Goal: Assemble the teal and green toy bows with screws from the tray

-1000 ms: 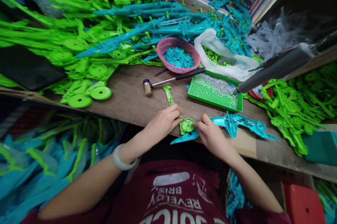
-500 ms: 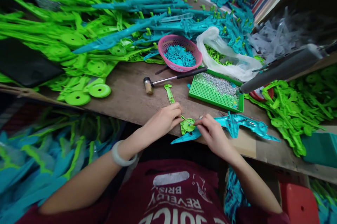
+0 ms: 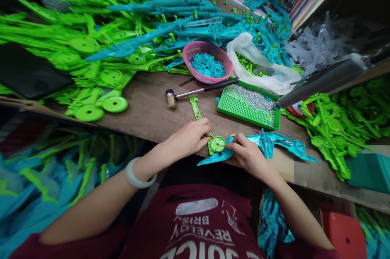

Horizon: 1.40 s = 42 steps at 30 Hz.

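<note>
My left hand (image 3: 191, 134) is closed over the middle of a long green plastic part (image 3: 217, 144) with a round disc end, at the table's front edge. Its narrow end sticks out beyond my fingers. From my left fingertips a thin pale cord (image 3: 214, 139) runs across the disc towards my right hand (image 3: 248, 155), whose thumb and fingers are pinched together. What exactly sits between those fingertips is too small to be sure of. Partly under my right hand lies a blue plastic shell (image 3: 268, 144), its pointed end showing below the disc.
A mallet (image 3: 195, 93) lies behind my hands. Past it stand a pink basket (image 3: 186, 50) of small blue parts, a green tray (image 3: 240, 116) of metal pieces and a white bag (image 3: 282, 82). Green parts (image 3: 88, 44) pile up left; a grey tool (image 3: 323, 80) juts in from the right.
My right fingertips have shifted slightly right along the disc's edge. The left hand keeps its hold; the whole view has moved a little.
</note>
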{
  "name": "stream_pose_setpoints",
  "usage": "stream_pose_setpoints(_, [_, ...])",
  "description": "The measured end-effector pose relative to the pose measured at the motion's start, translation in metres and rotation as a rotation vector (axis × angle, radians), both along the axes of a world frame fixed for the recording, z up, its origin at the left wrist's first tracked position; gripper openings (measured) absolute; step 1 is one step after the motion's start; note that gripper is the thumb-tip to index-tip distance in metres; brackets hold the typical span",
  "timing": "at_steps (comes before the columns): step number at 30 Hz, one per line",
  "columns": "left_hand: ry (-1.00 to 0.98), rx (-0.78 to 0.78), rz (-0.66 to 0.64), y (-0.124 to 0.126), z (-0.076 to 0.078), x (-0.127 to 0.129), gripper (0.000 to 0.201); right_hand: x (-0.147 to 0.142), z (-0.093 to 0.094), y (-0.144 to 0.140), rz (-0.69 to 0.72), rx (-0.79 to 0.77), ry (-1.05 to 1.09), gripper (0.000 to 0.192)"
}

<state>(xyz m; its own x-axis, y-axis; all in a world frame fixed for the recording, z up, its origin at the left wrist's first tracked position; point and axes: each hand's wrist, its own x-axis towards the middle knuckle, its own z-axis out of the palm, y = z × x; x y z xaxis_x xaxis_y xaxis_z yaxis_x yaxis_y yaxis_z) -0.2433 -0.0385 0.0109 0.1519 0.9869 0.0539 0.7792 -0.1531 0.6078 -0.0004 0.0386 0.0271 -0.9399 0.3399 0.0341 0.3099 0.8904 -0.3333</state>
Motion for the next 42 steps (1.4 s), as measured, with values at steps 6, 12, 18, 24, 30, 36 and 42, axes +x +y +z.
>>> stream_pose_setpoints(6, [0.032,0.037,0.104,-0.009,0.007,0.013,0.015,-0.005,-0.009,0.004,-0.024,0.126,-0.034,0.013])
stream_pose_setpoints(12, [0.213,0.427,0.215,-0.040,0.003,0.075,0.020,-0.006,0.003,0.012,0.028,0.027,-0.081,0.008])
stream_pose_setpoints(18, [0.429,0.492,0.015,-0.039,-0.019,0.072,0.015,-0.003,0.008,0.039,0.136,-0.097,-0.098,0.033])
stream_pose_setpoints(24, [0.459,0.463,-0.162,-0.033,-0.010,0.029,0.018,-0.006,-0.002,0.039,0.127,-0.141,0.027,0.027])
stream_pose_setpoints(30, [0.533,0.319,-0.074,-0.034,0.011,0.045,0.022,-0.007,-0.012,0.036,0.103,0.033,0.025,0.029])
stream_pose_setpoints(36, [0.580,0.431,-0.095,-0.030,-0.003,0.059,0.017,-0.006,-0.012,0.038,0.120,0.171,-0.026,0.026])
stream_pose_setpoints(42, [0.466,0.444,-0.029,-0.031,-0.008,0.057,0.016,-0.002,-0.009,0.050,0.239,0.308,-0.064,0.027])
